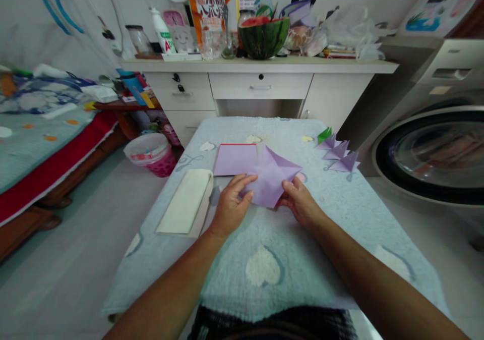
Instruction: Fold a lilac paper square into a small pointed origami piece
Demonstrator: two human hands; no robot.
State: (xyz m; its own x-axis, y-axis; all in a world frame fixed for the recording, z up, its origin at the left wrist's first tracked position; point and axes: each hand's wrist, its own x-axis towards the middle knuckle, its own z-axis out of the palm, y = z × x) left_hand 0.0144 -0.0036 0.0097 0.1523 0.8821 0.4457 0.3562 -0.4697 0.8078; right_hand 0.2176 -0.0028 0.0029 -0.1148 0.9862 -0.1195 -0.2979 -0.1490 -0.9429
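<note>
While both hands (231,205) (301,201) touch purple paper (266,181), heart-patterned cloth (242,244), white cabinet (234,85), washer (434,158)

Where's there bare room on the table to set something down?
Bare tablecloth shows at the near end, between the left forearm and right forearm, and right of the right hand, on the near side of the folded pieces. It's crowded around the left hand: folded purple sheet, purple square and cream folded item.
</note>
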